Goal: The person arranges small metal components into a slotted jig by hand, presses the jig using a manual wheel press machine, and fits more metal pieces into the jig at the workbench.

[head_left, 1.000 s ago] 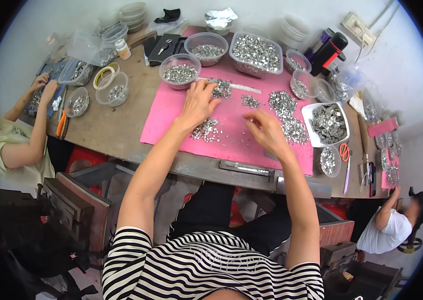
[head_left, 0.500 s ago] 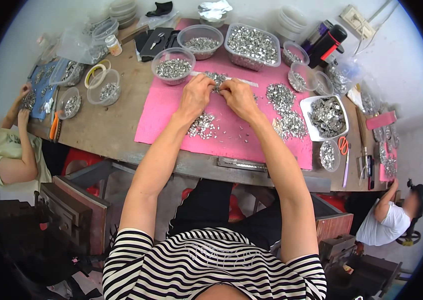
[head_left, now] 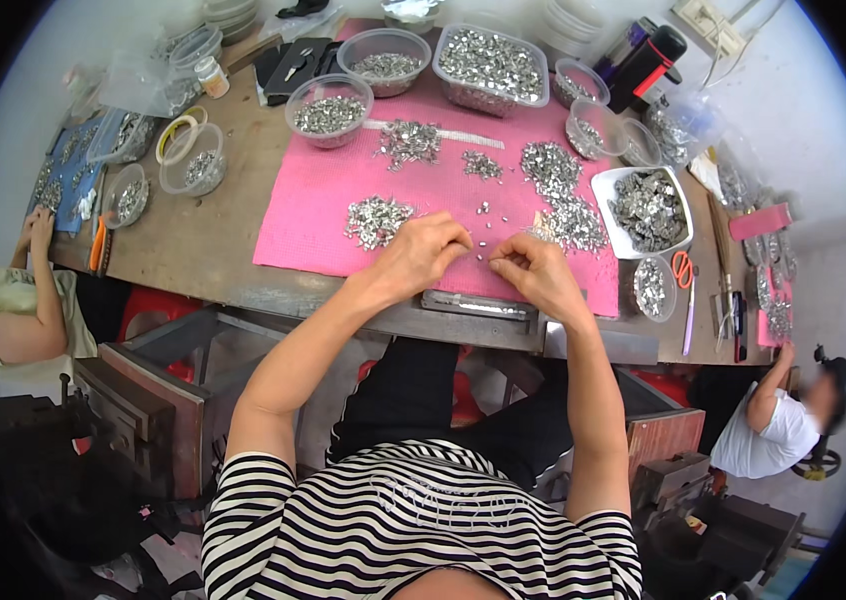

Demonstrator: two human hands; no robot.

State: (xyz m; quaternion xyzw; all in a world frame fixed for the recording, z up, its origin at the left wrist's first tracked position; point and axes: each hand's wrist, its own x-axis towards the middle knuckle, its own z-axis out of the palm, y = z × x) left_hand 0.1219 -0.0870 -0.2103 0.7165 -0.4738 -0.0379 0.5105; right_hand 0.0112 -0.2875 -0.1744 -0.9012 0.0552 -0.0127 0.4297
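Both hands hover above the near part of a pink mat (head_left: 303,220). My left hand (head_left: 425,252) is closed in a pinch beside a loose pile of small silver metal pieces (head_left: 378,221). Close by on the right, my right hand (head_left: 540,272) also has thumb and fingertips pinched together. Whatever either pinch holds is too small to make out. A few single metal pieces (head_left: 483,243) lie between the hands. Just below them, at the table's front edge, sits a narrow metal tray (head_left: 476,306) with a row of shiny pieces in it.
More metal pieces lie in a far pile (head_left: 410,143) and a right pile (head_left: 568,220). Tubs of pieces, such as a rectangular tub (head_left: 546,92) and a white bowl (head_left: 598,190), ring the mat. Orange-handled scissors (head_left: 682,268) lie at right. Two people sit at either side.
Both hands have come back from the far pile to the mat's near edge, above the metal tray. The far pile now shows uncovered, with a smaller heap beside it.
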